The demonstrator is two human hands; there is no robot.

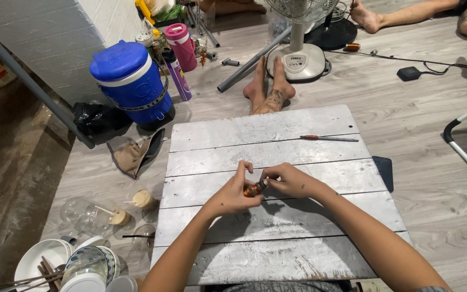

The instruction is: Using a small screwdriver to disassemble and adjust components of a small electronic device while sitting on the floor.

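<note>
Item: small orange-and-metal cylindrical part (255,188), held between both hands above the grey plank table (260,127).

I log the part at the table's middle, raised just off the boards, its long axis running roughly left to right with a slight upward tilt toward the right. My left hand (232,193) pinches the orange end, fingers curled around it; my right hand (290,181) grips the darker metal end with its fingertips. Both hands touch the part and meet over it, so neither is nearer. Finish: glossy orange body, dull steel tip; finer detail too small to tell. Also listed: an orange-handled screwdriver (329,138) lying well apart at the far edge of the table, a blue cooler jug (131,81) on the floor to the left.
</note>
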